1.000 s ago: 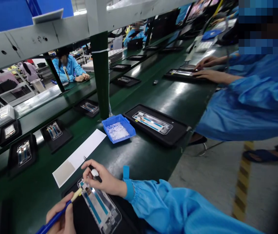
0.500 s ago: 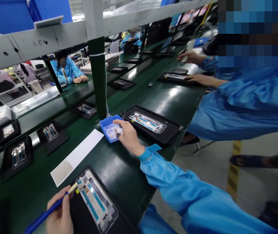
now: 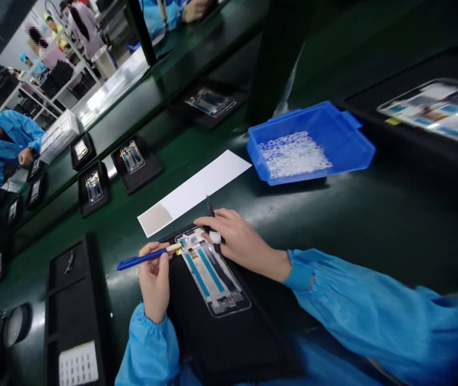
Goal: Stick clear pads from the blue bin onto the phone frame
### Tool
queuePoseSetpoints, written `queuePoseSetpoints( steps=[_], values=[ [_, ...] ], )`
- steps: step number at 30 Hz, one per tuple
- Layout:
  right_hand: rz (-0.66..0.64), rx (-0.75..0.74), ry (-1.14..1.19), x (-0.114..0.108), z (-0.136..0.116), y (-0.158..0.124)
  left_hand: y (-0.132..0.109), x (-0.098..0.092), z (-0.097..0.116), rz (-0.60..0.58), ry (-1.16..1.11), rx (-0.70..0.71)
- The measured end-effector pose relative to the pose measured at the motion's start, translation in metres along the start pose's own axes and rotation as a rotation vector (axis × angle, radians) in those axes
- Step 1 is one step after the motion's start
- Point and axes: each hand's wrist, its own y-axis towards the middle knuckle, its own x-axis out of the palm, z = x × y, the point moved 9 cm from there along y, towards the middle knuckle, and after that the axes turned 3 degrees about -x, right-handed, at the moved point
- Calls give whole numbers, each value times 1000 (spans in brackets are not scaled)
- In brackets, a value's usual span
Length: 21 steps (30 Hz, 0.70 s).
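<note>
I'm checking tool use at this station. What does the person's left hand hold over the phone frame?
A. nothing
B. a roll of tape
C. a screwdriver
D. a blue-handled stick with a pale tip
D: the left hand grips a blue-handled stick, its pale tip at the top of the phone frame.

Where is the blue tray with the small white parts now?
In the head view, the blue tray sits on the green bench at upper right, beyond the right hand, just right of the white paper strip.

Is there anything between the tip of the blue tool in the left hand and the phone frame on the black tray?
Nothing visible. The blue tool in the left hand already has its pale tip at the top corner of the phone frame; the right hand rests beside it.
</note>
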Motion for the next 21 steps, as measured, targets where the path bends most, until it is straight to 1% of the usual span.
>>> queuePoseSetpoints(
  steps=[5,10,14,17,21],
  values=[
    [-15,-31,-83,0,-6,-1,2,0,4,7,94,51],
    [4,-77,-126,0,-13,1,2,0,6,14,165,96],
    [-37,-116,-181,4,-18,1,0,-2,6,9,184,103],
    [-56,-173,-213,6,-29,-3,-3,-4,9,5,191,107],
    [-47,-254,-242,8,-51,-17,-10,-10,14,5,226,123]
  ],
)
